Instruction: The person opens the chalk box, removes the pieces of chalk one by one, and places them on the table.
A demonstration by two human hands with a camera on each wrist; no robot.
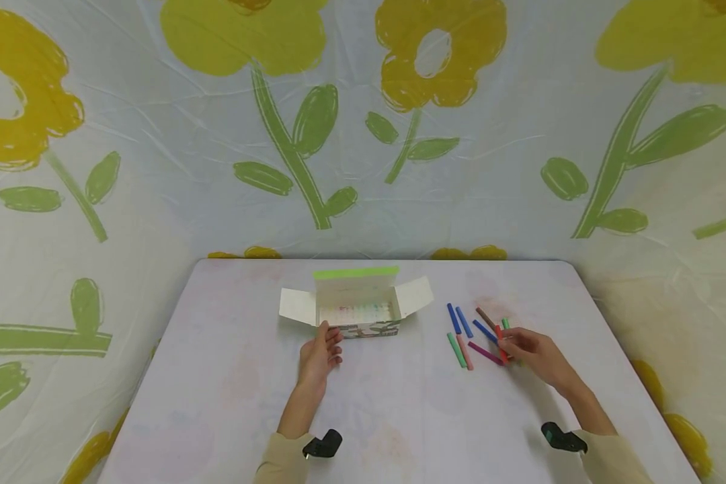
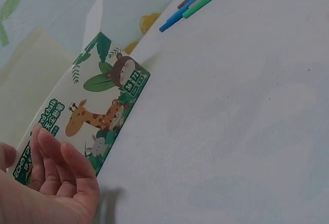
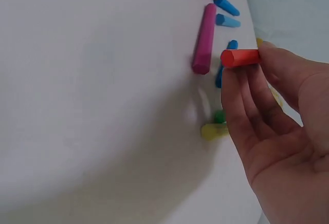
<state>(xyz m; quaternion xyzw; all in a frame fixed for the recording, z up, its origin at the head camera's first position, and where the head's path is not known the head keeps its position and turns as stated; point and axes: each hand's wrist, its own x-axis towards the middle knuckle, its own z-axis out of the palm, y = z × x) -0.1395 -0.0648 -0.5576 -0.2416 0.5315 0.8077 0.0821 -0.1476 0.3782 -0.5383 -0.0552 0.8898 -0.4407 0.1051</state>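
Observation:
An open chalk box (image 1: 370,329) stands on the table with its lid and side flaps spread. Inside it lies a row of pale chalk sticks (image 1: 355,312). At the box's front left corner is my left hand (image 1: 319,357), fingers loosely bent against the printed front (image 2: 90,116); the contact is partly hidden. My right hand (image 3: 277,111) pinches a red chalk stick (image 3: 240,57) between thumb and fingertips, above the loose chalk. Close by lie a purple chalk stick (image 3: 205,39), a yellow chalk stick (image 3: 212,131) and a brown one (image 1: 485,317).
Left of the right hand lie blue chalk sticks (image 1: 454,318), a green chalk stick (image 1: 456,350) and a pink one (image 1: 465,353). The white table (image 1: 230,376) meets a flower-printed cloth (image 1: 460,188) at the back and sides.

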